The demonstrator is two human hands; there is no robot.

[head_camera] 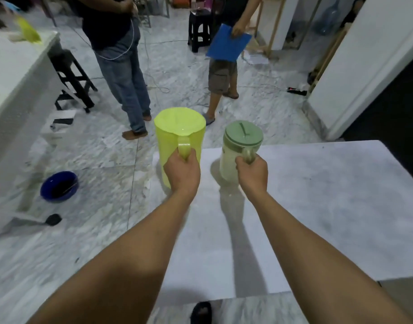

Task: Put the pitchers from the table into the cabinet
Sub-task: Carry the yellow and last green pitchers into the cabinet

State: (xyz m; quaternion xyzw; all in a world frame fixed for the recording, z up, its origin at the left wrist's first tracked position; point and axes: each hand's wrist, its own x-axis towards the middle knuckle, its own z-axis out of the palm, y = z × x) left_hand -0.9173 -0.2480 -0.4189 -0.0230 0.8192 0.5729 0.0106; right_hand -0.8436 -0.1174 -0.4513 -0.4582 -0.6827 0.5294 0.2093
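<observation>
1. Left hand (182,171): grip wrapped tight around the handle of the open-topped, lime-yellow plastic pitcher (180,139), which stands upright at the left edge of the white rectangular surface (329,206); whether its base touches the top cannot be told.
2. Right hand (252,175): grip clenched around the handle of the pale, translucent plastic pitcher with a sage-green round lid (240,148), upright over the surface, near its far edge; contact of its base is hidden by the hand.
3. The two pitchers stand side by side, apart from each other, handles turned toward the wearer.
4. Both forearms reach forward across the surface and cast dark shadows on it.
5. Floor beyond: grey-white marbled tiles (102,155), a dark blue round plastic basin (59,186), and a black plastic stool (72,80).
6. Background: a person in blue jeans (123,73) and a second person holding a blue flat folder (229,43).
</observation>
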